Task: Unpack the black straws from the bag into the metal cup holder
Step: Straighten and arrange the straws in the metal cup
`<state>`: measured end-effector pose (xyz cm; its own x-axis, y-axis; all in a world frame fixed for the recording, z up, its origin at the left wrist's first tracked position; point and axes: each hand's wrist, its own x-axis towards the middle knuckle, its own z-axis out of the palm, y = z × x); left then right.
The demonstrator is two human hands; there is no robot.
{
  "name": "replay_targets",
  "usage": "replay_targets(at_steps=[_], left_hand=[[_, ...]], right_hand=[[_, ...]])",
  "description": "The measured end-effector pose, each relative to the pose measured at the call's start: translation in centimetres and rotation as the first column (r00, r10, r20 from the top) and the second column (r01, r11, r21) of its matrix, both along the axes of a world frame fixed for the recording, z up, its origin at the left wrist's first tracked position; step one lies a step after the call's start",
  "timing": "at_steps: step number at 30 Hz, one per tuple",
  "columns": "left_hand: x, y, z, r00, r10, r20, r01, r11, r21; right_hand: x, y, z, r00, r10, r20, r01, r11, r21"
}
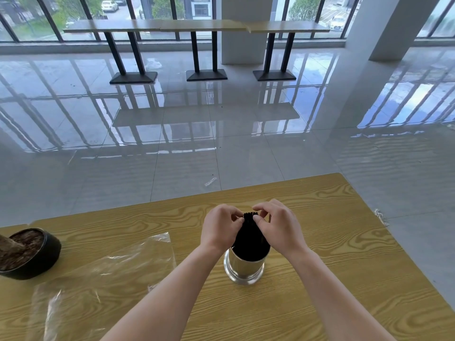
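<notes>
A bundle of black straws (249,232) stands upright in the metal cup holder (245,268), which sits on the wood-grain counter (332,242) a little right of its middle. The lower ends of the straws fill the holder's open mouth, and the upper ends are gathered into a tight cluster above it. The left hand (219,230) comes in from the left and the right hand (277,227) from the right, both meeting at the top of the bundle. Each grip is narrow: thumb and fingertips of each hand pinch the upper part of the straws from opposite sides, so the tops are squeezed together between the two hands while the bundle widens toward the holder's rim. Both bare forearms reach up from the lower edge of the view, either side of the holder. The clear plastic bag (110,274) lies flat and crumpled on the counter to the left of the holder, apart from it and partly under the left forearm; whether any straws are inside it cannot be told. At the counter's far left edge stands a dark round pot (44,257) with a trunk rising from brown filling. Beyond the counter stretches a glossy tiled floor (197,143).
</notes>
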<state>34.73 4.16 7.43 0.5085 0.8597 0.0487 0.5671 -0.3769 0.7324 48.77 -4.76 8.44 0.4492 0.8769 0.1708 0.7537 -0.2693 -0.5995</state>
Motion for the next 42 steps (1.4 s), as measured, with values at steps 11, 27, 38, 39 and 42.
replay_targets(at_steps=[11, 27, 38, 39, 42], left_hand=[[-1.2, 0.2, 2.6, 0.992, 0.031, 0.118, -0.039, 0.997, 0.062], [-7.0, 1.9, 9.9, 0.832, 0.267, 0.486, -0.257, 0.962, -0.089], [-8.1, 0.6, 9.4, 0.462, 0.466, 0.755, -0.511, 0.835, -0.204], [-7.6, 0.1, 9.1, 0.456, 0.454, 0.765, -0.514, 0.837, -0.190], [-6.9, -1.6, 8.5, 0.515, 0.346, 0.785, -0.498, 0.866, -0.055]], right_hand=[[0.0, -0.7, 0.3, 1.000, -0.003, -0.027, 0.005, 0.996, 0.085], [0.0, -3.2, -0.4, 0.986, -0.057, -0.159, 0.092, 0.970, 0.223], [-6.3, -5.2, 2.0, 0.497, 0.198, -0.845, 0.150, 0.939, 0.308], [-7.3, -4.9, 2.5, 0.388, 0.220, -0.895, 0.089, 0.958, 0.274], [-9.2, -3.2, 4.5, 0.107, 0.242, -0.964, 0.019, 0.969, 0.245]])
